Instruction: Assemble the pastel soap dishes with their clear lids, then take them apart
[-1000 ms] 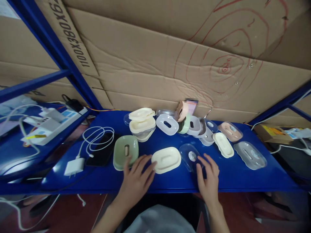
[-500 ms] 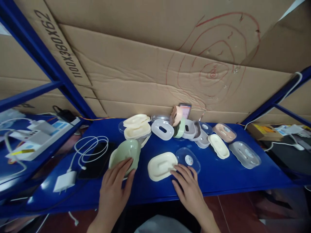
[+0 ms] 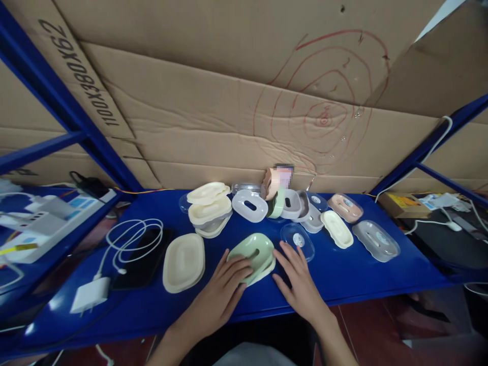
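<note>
The light green soap dish [image 3: 263,250], with a slot in its middle, rests over a cream dish [image 3: 266,275] whose near-right rim peeks out below it. My left hand [image 3: 229,282] grips the green dish at its left side, fingers inside and thumb at the near edge. Stretched and spread, the fingers of my right hand [image 3: 295,269] reach the right rim of the two dishes and hold nothing. A clear lid [image 3: 301,239] with a round sticker lies just behind that hand. To the left sits a small stack of cream dishes [image 3: 183,262].
Along the back lie stacked cream dishes [image 3: 209,208], a grey slotted dish [image 3: 249,206] and a pink dish [image 3: 271,184]. A grey lidded soap box [image 3: 377,240] is at right. A white charger [image 3: 90,294] and a black phone [image 3: 143,259] lie at left on the blue table [image 3: 351,277].
My left hand has carried the green dish rightward from the cream stack onto the cream dish in the middle. My right hand stays near that dish's right side.
</note>
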Available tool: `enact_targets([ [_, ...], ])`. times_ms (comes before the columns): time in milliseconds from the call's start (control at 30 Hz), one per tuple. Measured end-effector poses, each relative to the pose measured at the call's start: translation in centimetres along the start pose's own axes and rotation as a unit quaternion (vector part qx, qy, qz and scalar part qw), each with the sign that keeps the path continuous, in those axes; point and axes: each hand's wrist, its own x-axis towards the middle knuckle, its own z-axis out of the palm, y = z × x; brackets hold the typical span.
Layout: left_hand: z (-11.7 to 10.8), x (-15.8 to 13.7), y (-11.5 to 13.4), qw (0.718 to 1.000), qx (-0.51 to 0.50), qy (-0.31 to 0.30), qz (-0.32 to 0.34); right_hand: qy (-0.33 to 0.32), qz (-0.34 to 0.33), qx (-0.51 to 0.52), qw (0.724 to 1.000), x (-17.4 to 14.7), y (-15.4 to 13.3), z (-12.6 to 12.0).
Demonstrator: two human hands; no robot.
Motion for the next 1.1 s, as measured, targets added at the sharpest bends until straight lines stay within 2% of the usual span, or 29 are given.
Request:
enact_targets([
  [100, 0.1, -0.3, -0.7, 1.000, 0.015, 0.008, -0.006, -0.029, -0.046, -0.007, 0.999, 1.1, -0.3, -0.1],
  [200, 0.6, -0.4, -0.8, 0.999, 0.012, 0.032, -0.022, -0.049, -0.054, -0.011, 0.997, 1.6, -0.6, 0.3],
  [367, 1.3, 0.0, -0.2, 0.996, 0.044, 0.071, -0.033, -0.033, -0.071, -0.015, 0.997, 1.2, -0.6, 0.7],
  [500, 1.3, 0.0, 0.2, 0.992, 0.086, 0.088, -0.011, -0.020, -0.087, -0.016, 0.996, 1.0, -0.6, 0.7],
  [700, 1.0, -0.3, 0.3, 0.989, 0.134, 0.057, 0.027, -0.028, -0.095, -0.017, 0.995, 1.1, -0.9, 0.6],
  [833, 1.3, -0.5, 0.3, 0.993, 0.109, 0.051, 0.022, -0.029, -0.105, -0.030, 0.994, 1.0, -1.0, 0.4],
  [900, 1.5, -0.6, 0.2, 0.994, 0.088, 0.059, 0.003, -0.003, -0.082, -0.039, 0.996, 0.9, -0.6, 0.5],
  [933, 1.6, -0.7, 0.2, 0.995, 0.082, 0.064, -0.011, 0.031, -0.053, -0.042, 0.997, 0.7, -0.3, 0.6],
  [1000, 1.8, -0.9, -0.1, 0.993, 0.074, 0.081, -0.046, 0.128, 0.042, -0.049, 0.990, 0.4, 0.8, 1.2],
  [1067, 2.0, -1.1, -0.5, 0.989, 0.059, 0.106, -0.079, 0.211, 0.156, -0.071, 0.962, 0.1, 2.1, 1.8],
  [1100, 2.1, -1.1, -0.8, 0.987, 0.049, 0.119, -0.092, 0.228, 0.200, -0.086, 0.949, 0.0, 2.8, 2.2],
])
